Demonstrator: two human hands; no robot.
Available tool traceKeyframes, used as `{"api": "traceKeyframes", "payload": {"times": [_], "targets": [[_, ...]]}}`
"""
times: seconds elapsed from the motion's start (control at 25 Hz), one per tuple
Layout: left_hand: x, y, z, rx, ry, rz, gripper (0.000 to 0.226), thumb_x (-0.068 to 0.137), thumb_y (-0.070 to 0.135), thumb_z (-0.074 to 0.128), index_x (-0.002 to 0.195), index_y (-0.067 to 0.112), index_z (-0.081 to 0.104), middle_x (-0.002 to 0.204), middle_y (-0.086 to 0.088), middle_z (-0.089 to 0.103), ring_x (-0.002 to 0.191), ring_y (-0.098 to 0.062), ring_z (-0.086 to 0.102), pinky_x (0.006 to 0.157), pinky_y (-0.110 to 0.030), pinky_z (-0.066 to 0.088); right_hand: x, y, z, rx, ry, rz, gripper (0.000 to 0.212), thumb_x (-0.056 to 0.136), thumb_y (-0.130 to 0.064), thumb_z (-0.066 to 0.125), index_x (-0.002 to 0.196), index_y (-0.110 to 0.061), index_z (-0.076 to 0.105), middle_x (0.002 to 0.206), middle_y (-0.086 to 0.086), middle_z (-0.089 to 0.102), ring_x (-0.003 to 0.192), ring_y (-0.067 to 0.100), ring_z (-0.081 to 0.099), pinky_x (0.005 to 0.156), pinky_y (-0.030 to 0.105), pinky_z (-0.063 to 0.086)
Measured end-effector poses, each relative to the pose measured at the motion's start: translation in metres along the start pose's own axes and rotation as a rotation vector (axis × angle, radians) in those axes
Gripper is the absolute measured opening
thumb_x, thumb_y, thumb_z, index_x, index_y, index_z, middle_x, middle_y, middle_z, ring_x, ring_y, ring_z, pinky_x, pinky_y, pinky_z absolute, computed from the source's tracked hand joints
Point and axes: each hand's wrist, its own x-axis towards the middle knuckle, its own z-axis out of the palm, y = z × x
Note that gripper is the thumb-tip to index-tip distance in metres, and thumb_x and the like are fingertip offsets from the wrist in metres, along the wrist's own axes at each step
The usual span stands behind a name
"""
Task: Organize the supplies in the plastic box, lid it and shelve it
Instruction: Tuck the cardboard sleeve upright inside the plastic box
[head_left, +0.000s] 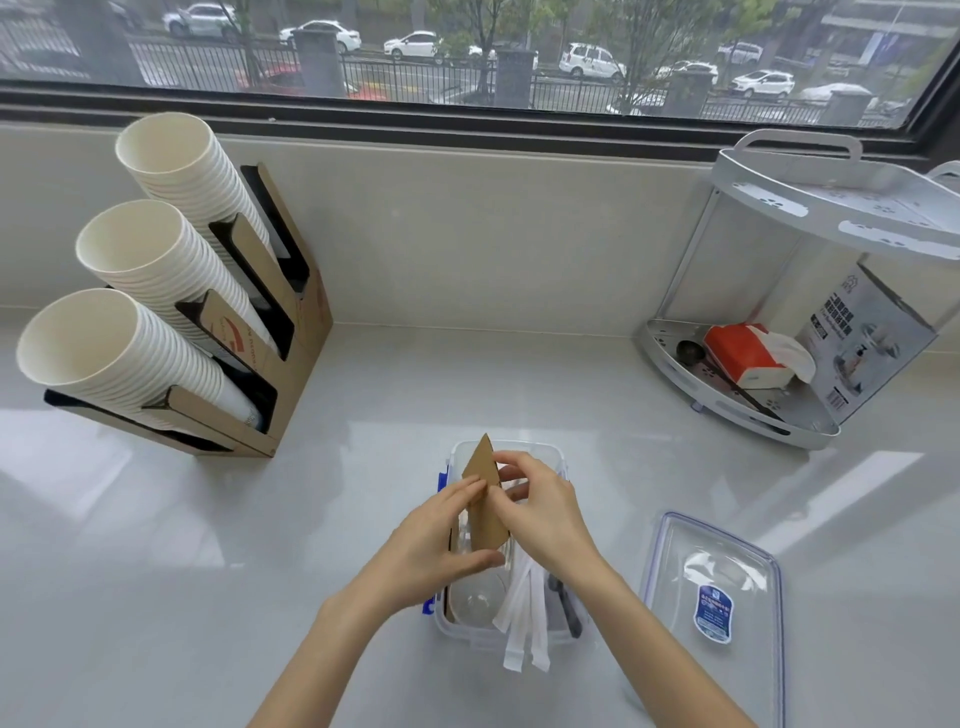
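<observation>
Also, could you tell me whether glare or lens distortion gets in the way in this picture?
Head view: window light leaves bright glare patches on the counter and sheen on the lid; the wide lens bows the window frame and stretches the cup stacks; both hands, left and right, and the cardboard piece stay clear.

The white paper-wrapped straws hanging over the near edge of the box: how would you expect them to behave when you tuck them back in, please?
The white paper-wrapped straws look thin and light, so they should shift easily. Their ends droop over the plastic box rim, suggesting floppy wrappers that may crumple. Being loose and fanned out, they will probably scatter rather than move together.
</observation>
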Motion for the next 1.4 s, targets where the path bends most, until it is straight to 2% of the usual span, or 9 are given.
{"api": "traceKeyframes", "payload": {"times": [0.08, 0.2, 0.36, 0.6, 0.72, 0.92, 1.08, 1.24, 1.4], "targets": [[-0.008, -0.004, -0.002, -0.008, 0.02, -0.001, 0.074, 0.074, 0.037, 0.069, 0.137, 0.024, 0.033, 0.14, 0.015, 0.039, 0.127, -0.003, 0.038, 0.102, -0.013, 0.031, -0.003, -0.003, 0.005, -0.016, -0.028, -0.015, 0.032, 0.086, -0.018, 0.051, 0.118, -0.02, 0.053, 0.109, 0.003, 0.059, 0.073, 0.001, 0.057, 0.059, 0.005, 0.043], [-0.019, -0.007, -0.003, -0.032, 0.034, 0.011, 0.067, 0.074, 0.036, 0.069, 0.133, 0.028, 0.038, 0.124, 0.027, 0.042, 0.114, 0.005, 0.044, 0.085, 0.006, 0.031, -0.008, -0.005, 0.013, -0.047, -0.059, -0.031, 0.032, 0.088, -0.019, 0.048, 0.12, -0.018, 0.052, 0.111, 0.003, 0.057, 0.081, 0.008, 0.058, 0.066, 0.01, 0.044], [-0.026, -0.007, -0.004, -0.059, 0.045, 0.02, 0.06, 0.076, 0.031, 0.067, 0.129, 0.032, 0.04, 0.121, 0.025, 0.044, 0.11, 0.004, 0.046, 0.08, 0.007, 0.034, -0.013, -0.006, 0.018, -0.071, -0.049, -0.04, 0.033, 0.088, -0.021, 0.048, 0.121, -0.018, 0.05, 0.11, 0.004, 0.059, 0.09, 0.014, 0.061, 0.079, 0.023, 0.05], [-0.033, -0.004, 0.0, -0.105, 0.044, 0.021, 0.066, 0.077, 0.021, 0.067, 0.132, 0.035, 0.033, 0.128, 0.019, 0.044, 0.117, -0.001, 0.046, 0.097, -0.017, 0.043, -0.021, -0.002, 0.023, -0.122, -0.051, -0.06, 0.025, 0.089, -0.02, 0.048, 0.113, -0.02, 0.048, 0.072, -0.016, 0.049, 0.065, -0.002, 0.053, 0.051, 0.004, 0.04], [-0.036, -0.004, 0.001, -0.153, 0.034, 0.037, 0.072, 0.077, 0.016, 0.068, 0.134, 0.035, 0.028, 0.121, 0.026, 0.041, 0.114, 0.005, 0.044, 0.093, -0.011, 0.045, -0.024, 0.001, 0.025, -0.155, -0.047, -0.061, 0.024, 0.087, -0.015, 0.046, 0.111, -0.019, 0.045, 0.062, -0.013, 0.047, 0.057, 0.0, 0.049, 0.047, 0.004, 0.039], [-0.04, -0.012, 0.005, -0.147, 0.024, 0.029, 0.063, 0.078, 0.015, 0.066, 0.133, 0.025, 0.037, 0.119, 0.017, 0.043, 0.115, -0.004, 0.047, 0.095, -0.017, 0.048, -0.026, 0.005, 0.028, -0.188, -0.037, -0.024, 0.027, 0.083, -0.013, 0.047, 0.108, -0.017, 0.04, 0.056, -0.008, 0.044, 0.05, 0.006, 0.045, 0.042, 0.011, 0.039], [-0.038, -0.009, 0.014, -0.174, 0.004, 0.052, 0.057, 0.077, 0.014, 0.065, 0.128, 0.029, 0.043, 0.111, 0.031, 0.038, 0.104, 0.007, 0.048, 0.084, -0.004, 0.046, -0.026, 0.01, 0.024, -0.259, -0.039, -0.027, 0.027, 0.079, -0.012, 0.047, 0.104, -0.018, 0.037, 0.053, -0.006, 0.041, 0.047, 0.008, 0.041, 0.042, 0.015, 0.033], [-0.036, -0.008, 0.02, -0.187, 0.009, 0.066, 0.053, 0.077, 0.013, 0.064, 0.124, 0.03, 0.046, 0.111, 0.031, 0.039, 0.103, 0.014, 0.046, 0.083, -0.004, 0.046, -0.026, 0.013, 0.022, -0.275, -0.029, -0.03, 0.027, 0.079, -0.013, 0.048, 0.103, -0.019, 0.037, 0.054, -0.004, 0.041, 0.05, 0.011, 0.041, 0.048, 0.025, 0.035], [-0.036, -0.011, 0.018, -0.133, 0.014, 0.047, 0.053, 0.079, 0.017, 0.063, 0.126, 0.03, 0.043, 0.117, 0.02, 0.044, 0.105, 0.004, 0.047, 0.086, -0.006, 0.045, -0.025, 0.013, 0.023, -0.264, -0.022, -0.056, 0.025, 0.081, -0.012, 0.048, 0.103, -0.019, 0.039, 0.053, -0.007, 0.041, 0.046, 0.007, 0.042, 0.041, 0.014, 0.036]]}}
